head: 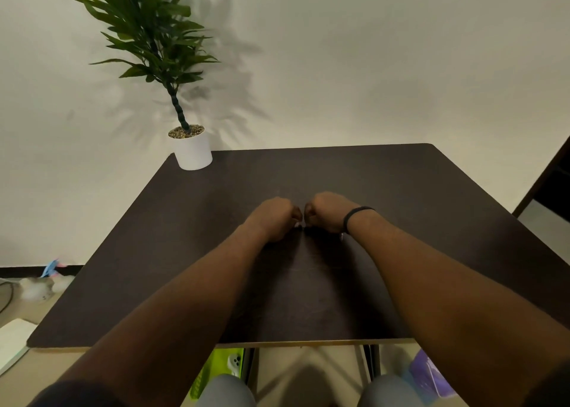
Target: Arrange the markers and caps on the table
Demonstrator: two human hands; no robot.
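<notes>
Both arms reach out over a dark brown table [401,190], and the two fists meet at its middle. My left hand [274,218] has its fingers curled downward, knuckles facing the right hand. My right hand [327,212], with a black band on its wrist, is curled the same way. Between the fingertips of both hands shows a small object [299,225], pale on one side and dark on the other. Both hands seem to pinch it just above the tabletop. It is too small to tell what it is.
A white pot [193,150] with a leafy green plant stands at the table's far left corner against the wall. A green item [216,372] and a purple item [431,375] lie on the floor under the table's near edge. White things lie on the floor at left.
</notes>
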